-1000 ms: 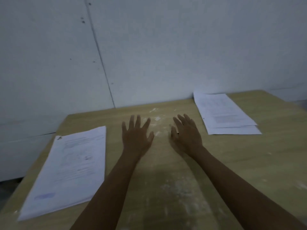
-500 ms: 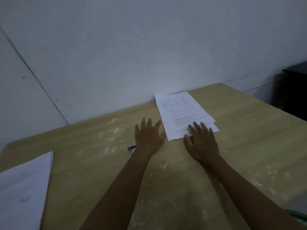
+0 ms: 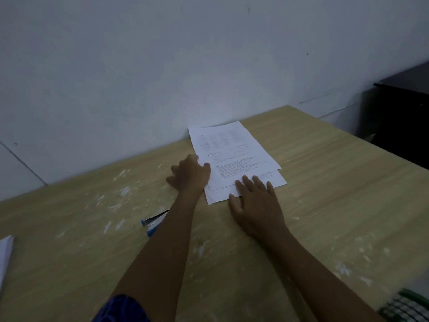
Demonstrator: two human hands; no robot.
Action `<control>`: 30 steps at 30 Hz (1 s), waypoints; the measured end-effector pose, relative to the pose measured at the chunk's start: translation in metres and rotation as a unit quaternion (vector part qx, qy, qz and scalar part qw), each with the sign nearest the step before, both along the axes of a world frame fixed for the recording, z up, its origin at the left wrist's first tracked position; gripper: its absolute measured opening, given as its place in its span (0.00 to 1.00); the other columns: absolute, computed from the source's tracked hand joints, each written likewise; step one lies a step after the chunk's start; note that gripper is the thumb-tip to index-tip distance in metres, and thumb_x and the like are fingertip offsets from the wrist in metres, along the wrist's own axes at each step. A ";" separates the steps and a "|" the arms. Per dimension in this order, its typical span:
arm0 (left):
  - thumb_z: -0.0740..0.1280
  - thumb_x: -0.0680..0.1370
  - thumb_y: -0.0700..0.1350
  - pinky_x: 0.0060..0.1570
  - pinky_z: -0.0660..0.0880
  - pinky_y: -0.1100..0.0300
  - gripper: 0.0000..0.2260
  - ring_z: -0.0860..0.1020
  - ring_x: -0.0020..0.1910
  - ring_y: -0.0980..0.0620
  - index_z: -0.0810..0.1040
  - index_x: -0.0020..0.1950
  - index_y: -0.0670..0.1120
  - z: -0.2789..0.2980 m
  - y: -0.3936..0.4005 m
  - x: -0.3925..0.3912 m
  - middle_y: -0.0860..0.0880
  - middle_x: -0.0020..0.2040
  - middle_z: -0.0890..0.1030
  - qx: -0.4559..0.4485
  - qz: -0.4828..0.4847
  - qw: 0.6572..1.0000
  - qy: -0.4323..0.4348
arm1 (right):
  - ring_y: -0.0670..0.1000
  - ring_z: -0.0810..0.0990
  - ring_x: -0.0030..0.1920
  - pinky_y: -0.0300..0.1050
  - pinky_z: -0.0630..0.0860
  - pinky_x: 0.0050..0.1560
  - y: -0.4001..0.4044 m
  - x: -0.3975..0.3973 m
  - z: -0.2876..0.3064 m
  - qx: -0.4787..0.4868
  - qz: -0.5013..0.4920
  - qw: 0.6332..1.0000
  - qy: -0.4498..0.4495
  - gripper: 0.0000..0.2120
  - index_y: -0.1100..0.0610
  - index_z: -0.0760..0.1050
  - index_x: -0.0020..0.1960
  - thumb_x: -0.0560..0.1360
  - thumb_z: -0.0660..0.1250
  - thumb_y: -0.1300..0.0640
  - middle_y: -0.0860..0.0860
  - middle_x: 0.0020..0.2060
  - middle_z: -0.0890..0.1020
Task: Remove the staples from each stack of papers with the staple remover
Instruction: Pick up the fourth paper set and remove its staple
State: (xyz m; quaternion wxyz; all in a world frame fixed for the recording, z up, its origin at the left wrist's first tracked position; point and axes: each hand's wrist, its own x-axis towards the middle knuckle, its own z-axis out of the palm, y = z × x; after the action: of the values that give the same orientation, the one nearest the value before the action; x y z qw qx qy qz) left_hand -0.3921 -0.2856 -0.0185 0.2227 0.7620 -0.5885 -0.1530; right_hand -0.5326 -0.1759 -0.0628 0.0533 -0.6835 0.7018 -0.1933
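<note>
A stack of printed white papers point(image 3: 234, 152) lies on the wooden table point(image 3: 325, 182) against the wall. My left hand point(image 3: 191, 174) rests at the stack's left edge, fingers curled against the sheets. My right hand point(image 3: 257, 205) lies flat with its fingertips on the stack's near edge. A blue and metal staple remover point(image 3: 153, 224) lies on the table left of my left forearm, untouched. The corner of a second paper stack point(image 3: 5, 252) shows at the far left edge.
A white wall runs along the table's far side. A dark cabinet point(image 3: 401, 117) stands at the right beyond the table. A green patterned object point(image 3: 408, 307) sits at the bottom right corner. Pale scuff marks cover the tabletop.
The view has swung right, away from the left stack. Both hands have moved from the bare table middle to the right stack, and the staple remover has come into sight.
</note>
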 end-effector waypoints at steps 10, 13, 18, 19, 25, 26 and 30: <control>0.65 0.72 0.60 0.62 0.58 0.42 0.14 0.75 0.59 0.43 0.82 0.52 0.55 -0.007 -0.040 -0.001 0.50 0.51 0.82 0.049 0.054 0.991 0.111 | 0.52 0.52 0.78 0.58 0.48 0.77 -0.002 -0.001 0.002 0.006 0.002 1.000 0.002 0.29 0.49 0.58 0.77 0.79 0.48 0.39 0.49 0.78 0.59; 0.64 0.75 0.59 0.63 0.57 0.42 0.15 0.76 0.57 0.45 0.81 0.55 0.54 -0.007 -0.036 -0.003 0.52 0.52 0.82 0.022 0.050 0.993 0.108 | 0.52 0.52 0.78 0.58 0.48 0.78 -0.002 -0.001 0.001 0.004 0.002 1.000 0.000 0.29 0.49 0.59 0.77 0.79 0.47 0.39 0.49 0.78 0.59; 0.65 0.77 0.53 0.63 0.71 0.44 0.12 0.80 0.51 0.46 0.81 0.55 0.49 -0.003 -0.027 0.003 0.50 0.52 0.84 -0.024 0.027 0.981 0.188 | 0.50 0.55 0.78 0.56 0.48 0.78 0.002 -0.002 0.005 -0.009 0.007 0.999 -0.053 0.27 0.49 0.64 0.75 0.79 0.50 0.40 0.48 0.76 0.63; 0.66 0.78 0.52 0.61 0.74 0.47 0.13 0.81 0.52 0.45 0.80 0.57 0.47 0.000 -0.022 0.007 0.49 0.55 0.83 -0.036 0.024 0.979 0.199 | 0.49 0.55 0.78 0.55 0.48 0.78 0.003 -0.002 0.006 -0.017 0.009 0.997 -0.070 0.26 0.49 0.64 0.74 0.79 0.51 0.40 0.47 0.76 0.64; 0.65 0.80 0.47 0.51 0.75 0.57 0.12 0.81 0.54 0.45 0.78 0.60 0.42 0.029 0.001 0.044 0.46 0.57 0.82 -0.120 -0.009 0.971 0.207 | 0.48 0.61 0.75 0.55 0.59 0.75 0.011 -0.001 0.018 -0.123 -0.051 0.969 -0.209 0.22 0.50 0.68 0.72 0.80 0.58 0.45 0.47 0.72 0.70; 0.65 0.80 0.46 0.51 0.75 0.57 0.12 0.80 0.54 0.46 0.77 0.61 0.43 0.036 0.004 0.056 0.46 0.58 0.82 -0.133 -0.011 0.968 0.212 | 0.49 0.63 0.73 0.54 0.62 0.73 0.010 0.006 0.022 -0.137 -0.054 0.961 -0.232 0.21 0.50 0.69 0.71 0.80 0.58 0.45 0.47 0.71 0.71; 0.63 0.82 0.43 0.51 0.72 0.61 0.12 0.77 0.53 0.52 0.75 0.65 0.45 0.060 0.019 0.094 0.48 0.60 0.80 -0.206 -0.036 0.948 0.239 | 0.42 0.69 0.61 0.37 0.64 0.61 -0.013 0.036 0.056 -0.206 -0.012 0.929 -0.306 0.19 0.56 0.71 0.68 0.79 0.63 0.52 0.45 0.61 0.74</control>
State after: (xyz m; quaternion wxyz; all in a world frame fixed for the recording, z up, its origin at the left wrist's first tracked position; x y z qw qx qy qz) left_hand -0.2986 -0.2665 0.0410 0.5037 0.6184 -0.5640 -0.2140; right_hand -0.4968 -0.1893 -0.0072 0.1216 -0.5784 0.6044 -0.5342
